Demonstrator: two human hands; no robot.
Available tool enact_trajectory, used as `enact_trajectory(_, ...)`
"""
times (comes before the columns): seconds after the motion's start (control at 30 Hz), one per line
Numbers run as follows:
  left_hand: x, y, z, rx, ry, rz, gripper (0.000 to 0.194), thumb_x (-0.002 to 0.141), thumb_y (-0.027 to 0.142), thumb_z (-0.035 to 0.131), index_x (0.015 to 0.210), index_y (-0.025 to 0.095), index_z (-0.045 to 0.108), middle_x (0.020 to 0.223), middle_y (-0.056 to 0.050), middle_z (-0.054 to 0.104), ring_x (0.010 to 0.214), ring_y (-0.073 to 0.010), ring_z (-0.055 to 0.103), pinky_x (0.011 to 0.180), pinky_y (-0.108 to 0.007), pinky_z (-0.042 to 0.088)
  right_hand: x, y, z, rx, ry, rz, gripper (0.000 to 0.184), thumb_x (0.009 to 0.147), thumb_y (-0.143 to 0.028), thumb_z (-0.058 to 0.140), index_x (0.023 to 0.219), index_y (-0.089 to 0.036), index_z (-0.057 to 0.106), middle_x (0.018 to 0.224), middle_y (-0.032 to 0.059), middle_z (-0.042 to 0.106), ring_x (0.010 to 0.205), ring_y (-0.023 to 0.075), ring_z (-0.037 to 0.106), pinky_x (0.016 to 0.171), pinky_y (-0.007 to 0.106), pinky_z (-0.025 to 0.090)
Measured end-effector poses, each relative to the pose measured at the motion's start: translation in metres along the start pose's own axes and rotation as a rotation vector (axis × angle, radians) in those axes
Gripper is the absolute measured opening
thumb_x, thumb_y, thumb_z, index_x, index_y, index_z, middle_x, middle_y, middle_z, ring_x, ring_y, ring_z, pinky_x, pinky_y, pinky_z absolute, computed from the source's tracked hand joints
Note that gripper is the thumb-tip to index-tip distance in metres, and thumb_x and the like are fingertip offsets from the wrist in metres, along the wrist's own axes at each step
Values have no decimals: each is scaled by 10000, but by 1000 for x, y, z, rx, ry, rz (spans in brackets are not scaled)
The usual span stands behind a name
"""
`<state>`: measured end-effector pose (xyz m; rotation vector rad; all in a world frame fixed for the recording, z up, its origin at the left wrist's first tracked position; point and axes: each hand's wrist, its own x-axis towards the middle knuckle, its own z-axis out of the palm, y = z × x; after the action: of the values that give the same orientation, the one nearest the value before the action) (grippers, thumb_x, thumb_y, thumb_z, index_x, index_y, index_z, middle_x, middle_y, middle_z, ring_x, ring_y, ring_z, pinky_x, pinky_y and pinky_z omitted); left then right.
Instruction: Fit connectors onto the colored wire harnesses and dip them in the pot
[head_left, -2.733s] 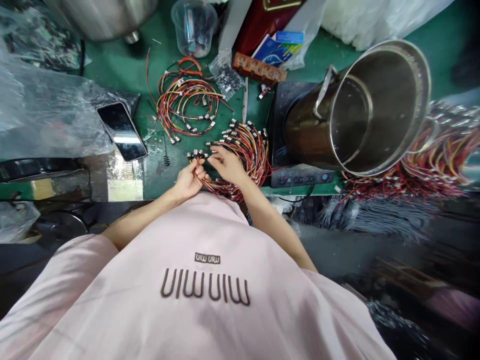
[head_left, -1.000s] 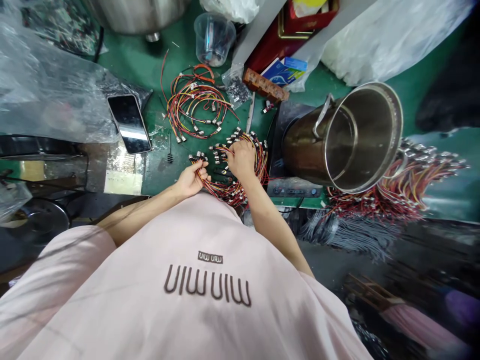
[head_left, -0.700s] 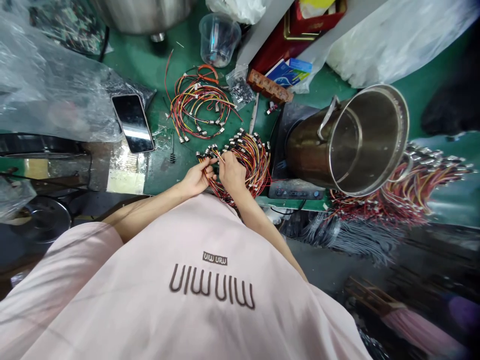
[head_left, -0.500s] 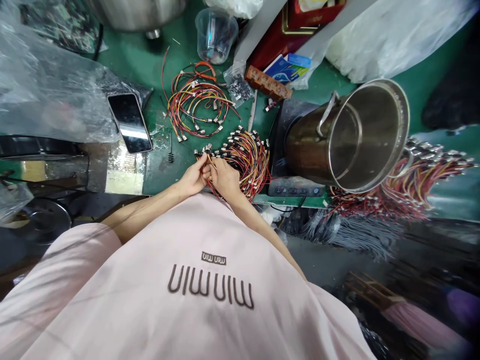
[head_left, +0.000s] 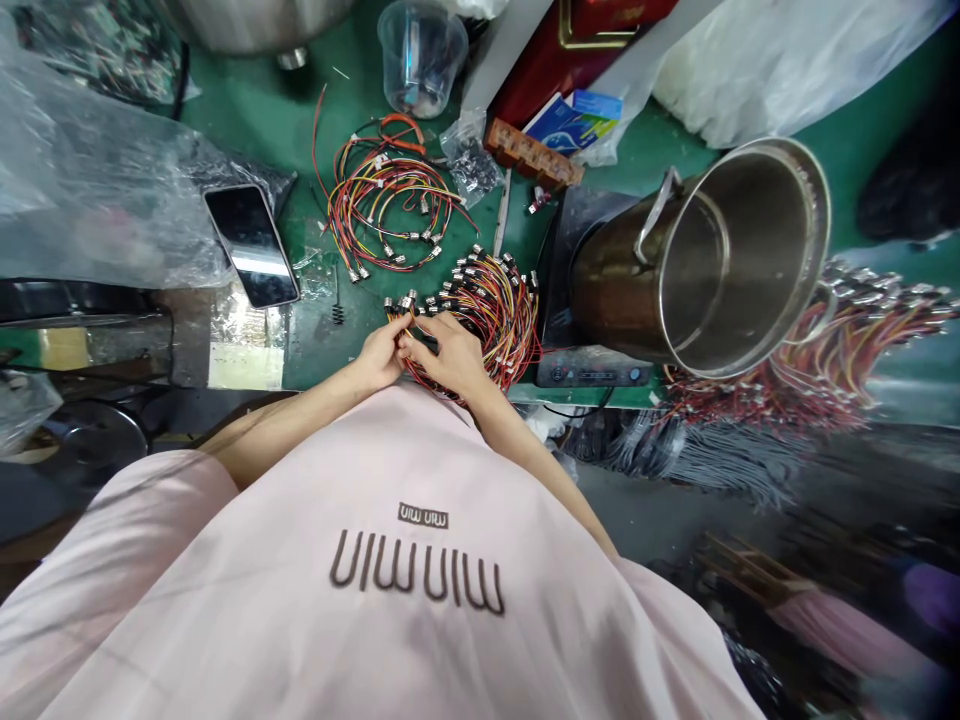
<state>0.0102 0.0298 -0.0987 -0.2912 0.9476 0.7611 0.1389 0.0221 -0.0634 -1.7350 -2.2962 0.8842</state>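
My left hand [head_left: 384, 354] is closed at the table's front edge around a few wire harnesses, whose metal-capped connectors [head_left: 406, 300] stick up past the fingertips. Close against it on the right is my right hand [head_left: 456, 358], its thumb and forefinger apart with a dark gap between them. Its fingertips reach to the wires by the left hand; its other fingers are partly hidden. A thick bundle of red, yellow and black wire harnesses [head_left: 508, 315] lies behind and right of that hand, connectors pointing away from me.
Loosely coiled harnesses [head_left: 397, 210] lie farther back, near tweezers [head_left: 502, 215] and a clear plastic cup [head_left: 422, 60]. A phone [head_left: 253, 247] rests left. On the right, a tilted steel pot [head_left: 697, 260] sits on a black hotplate [head_left: 592, 371], with another harness pile [head_left: 832, 360] beyond.
My right thumb and forefinger have spread apart from their earlier pinch beside the left hand. The left hand stays closed on the wires. The whole view has shifted slightly.
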Motion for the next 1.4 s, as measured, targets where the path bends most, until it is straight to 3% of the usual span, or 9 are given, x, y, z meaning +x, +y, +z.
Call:
enact_trajectory(0.2,1,0,-3,-15,-59,-11,281,916,307,535,698,137,585,408,72,366,344,-42,335,393,-160,330,-8,4,3,80,133,-58,371,974,-357,411,1175,-141,636,1077,99,654,1010,183,574,897,283,446)
enact_trajectory(0.37,0,2,-1,0,-46,-37,230,866,326,626,822,102,650,422,82,385,347,-25,348,371,-138,292,-15,3,12,-7,35,-157,357,967,-343,421,1192,-164,633,1123,90,666,997,214,538,928,348,422)
enact_trajectory(0.53,-1,1,-2,49,-29,-8,230,859,305,639,723,121,609,429,82,377,358,-26,341,405,-144,323,-12,14,4,63,-20,-186,344,982,-341,393,1148,-180,647,1118,78,679,991,200,570,914,351,419)
enact_trajectory(0.6,-2,0,-2,71,-39,21,250,874,320,615,716,127,600,435,83,367,368,-34,345,436,-157,362,-8,27,-5,64,36,-119,327,984,-320,381,1078,-178,660,1060,80,688,981,193,582,906,343,423)
enact_trajectory(0.73,-5,-1,-1,116,-40,58,261,886,342,592,730,133,602,462,73,393,398,-52,379,473,-186,401,5,58,-24,-133,178,171,247,943,-297,453,928,-163,659,958,104,668,959,230,566,878,362,428)
enact_trajectory(0.9,-5,-4,1,115,34,103,238,867,299,623,708,124,602,561,22,552,497,-76,521,549,-202,453,19,74,-27,-348,105,299,197,862,-309,576,892,-124,637,991,167,630,963,286,539,840,406,418)
enact_trajectory(1.07,-7,-5,4,15,-10,69,250,913,253,548,703,120,581,734,-63,688,704,-142,664,733,-285,533,17,67,-26,-303,140,273,198,909,-262,473,827,-162,623,846,109,649,857,251,540,813,378,390)
enact_trajectory(1.27,-3,-7,7,-34,-26,3,190,908,215,548,769,105,616,739,-85,703,704,-162,681,729,-309,553,2,34,-22,-358,181,147,288,957,-330,403,867,-179,631,857,102,654,930,274,507,825,399,319)
enact_trajectory(1.4,-2,-6,8,-67,-39,30,187,918,185,521,792,97,627,704,-60,687,648,-125,655,715,-269,544,-8,14,-9,-367,109,23,329,972,-313,378,899,-182,670,852,100,657,920,266,483,803,400,292)
